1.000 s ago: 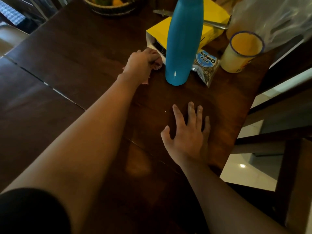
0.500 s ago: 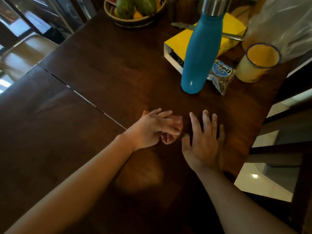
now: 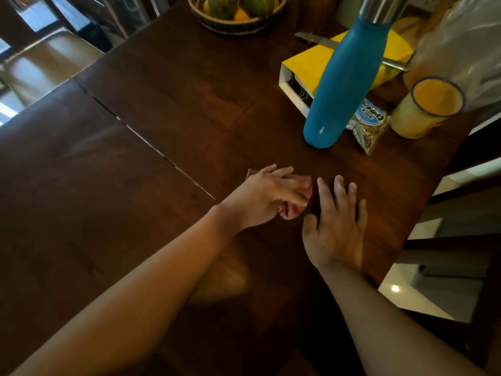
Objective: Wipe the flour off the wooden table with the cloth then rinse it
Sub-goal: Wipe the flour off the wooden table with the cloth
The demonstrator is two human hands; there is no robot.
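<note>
Roughly in the middle of the dark wooden table (image 3: 168, 85), the left hand (image 3: 267, 196) lies over a bunched pink cloth (image 3: 290, 212), fingers stretched fairly straight across it and pressing it onto the wood. Just beside it, the right hand (image 3: 336, 229) rests flat on the table, palm down, fingers spread, holding nothing. Farther back stand a blue bottle (image 3: 341, 85) and a yellow cup (image 3: 428, 107), with a small snack packet (image 3: 370, 126) between them. A yellow box (image 3: 306, 67) lies behind the bottle, and a fruit basket (image 3: 235, 24) sits at the far edge.
</note>
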